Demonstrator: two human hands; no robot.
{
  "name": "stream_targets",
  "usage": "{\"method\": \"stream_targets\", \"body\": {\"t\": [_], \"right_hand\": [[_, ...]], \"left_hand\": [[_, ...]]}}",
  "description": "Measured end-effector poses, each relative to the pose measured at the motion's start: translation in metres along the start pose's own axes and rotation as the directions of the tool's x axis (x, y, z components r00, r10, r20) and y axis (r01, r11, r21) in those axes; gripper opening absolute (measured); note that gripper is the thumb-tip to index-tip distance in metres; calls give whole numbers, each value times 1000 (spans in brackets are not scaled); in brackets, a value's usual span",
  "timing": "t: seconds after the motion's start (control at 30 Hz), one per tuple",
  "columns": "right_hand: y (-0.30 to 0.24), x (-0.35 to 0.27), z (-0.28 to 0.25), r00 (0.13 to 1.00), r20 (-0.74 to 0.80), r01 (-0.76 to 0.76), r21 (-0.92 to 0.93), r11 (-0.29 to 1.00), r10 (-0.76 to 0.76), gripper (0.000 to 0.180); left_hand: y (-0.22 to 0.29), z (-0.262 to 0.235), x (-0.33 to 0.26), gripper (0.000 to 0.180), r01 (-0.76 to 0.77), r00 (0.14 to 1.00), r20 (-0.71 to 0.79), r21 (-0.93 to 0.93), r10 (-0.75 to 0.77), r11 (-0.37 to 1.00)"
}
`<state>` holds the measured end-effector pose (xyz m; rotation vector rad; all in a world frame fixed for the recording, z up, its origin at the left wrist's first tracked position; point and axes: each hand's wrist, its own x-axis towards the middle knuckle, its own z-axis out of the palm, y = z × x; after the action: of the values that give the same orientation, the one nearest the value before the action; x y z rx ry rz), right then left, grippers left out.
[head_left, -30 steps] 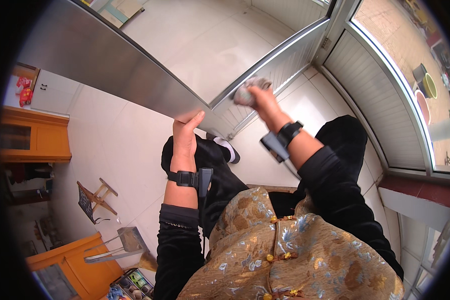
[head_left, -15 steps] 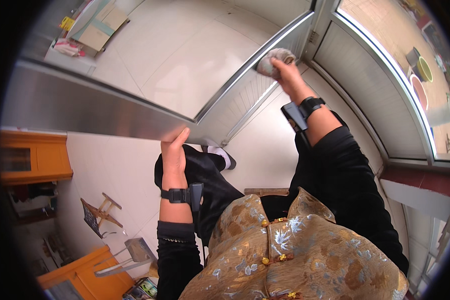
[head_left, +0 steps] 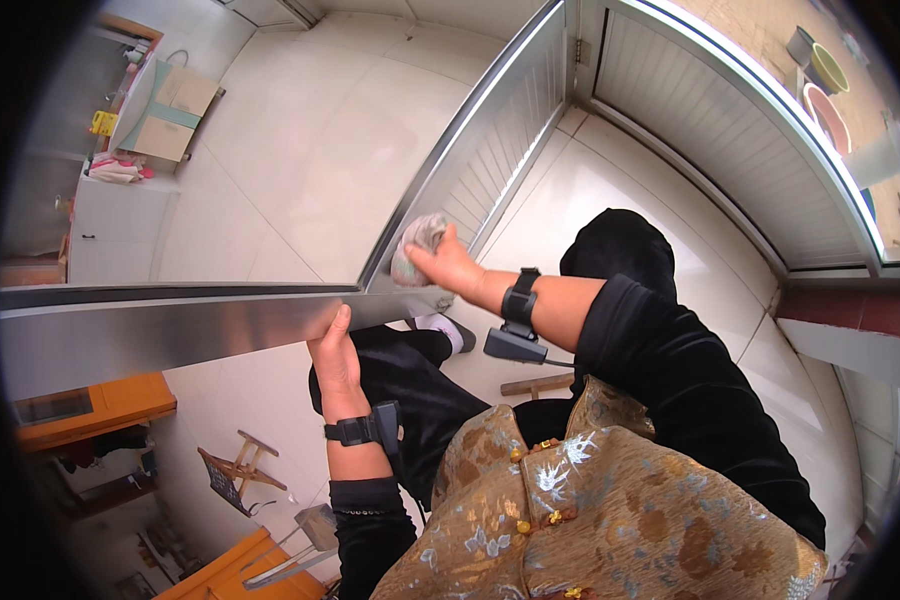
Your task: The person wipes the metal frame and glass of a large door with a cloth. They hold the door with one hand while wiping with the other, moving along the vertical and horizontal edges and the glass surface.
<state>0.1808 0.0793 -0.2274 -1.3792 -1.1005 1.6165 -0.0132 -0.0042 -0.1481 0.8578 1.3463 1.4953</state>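
Observation:
A silver metal-framed door stands open in front of me, with a ribbed lower panel. My left hand grips the door's edge near its corner, thumb on the metal face and the other fingers mostly hidden behind. A crumpled, greyish cloth is bunched in my right hand. That hand presses it against the frame rail above the ribbed panel, close to the corner by my left hand.
My foot is below the door's corner. Right of the door runs a fixed panelled frame, with tubs beyond. A folding stool and orange cabinets stand at left; a cardboard box lies farther back.
My right hand has slid the cloth along the rail, from near the hinge side down toward the corner by my left hand. My left hand keeps its grip. The view has turned slightly.

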Motion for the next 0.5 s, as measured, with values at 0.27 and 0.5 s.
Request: {"method": "stream_targets", "body": {"t": [0.27, 0.5], "right_hand": [[7, 51, -23, 994, 85, 72, 12, 997, -73, 74], [-45, 93, -115, 893, -435, 342, 482, 806, -118, 70]], "left_hand": [[3, 5, -3, 34, -12, 1000, 8, 9, 12, 1000], [-4, -5, 1, 39, 13, 999, -37, -24, -14, 1000]]}}
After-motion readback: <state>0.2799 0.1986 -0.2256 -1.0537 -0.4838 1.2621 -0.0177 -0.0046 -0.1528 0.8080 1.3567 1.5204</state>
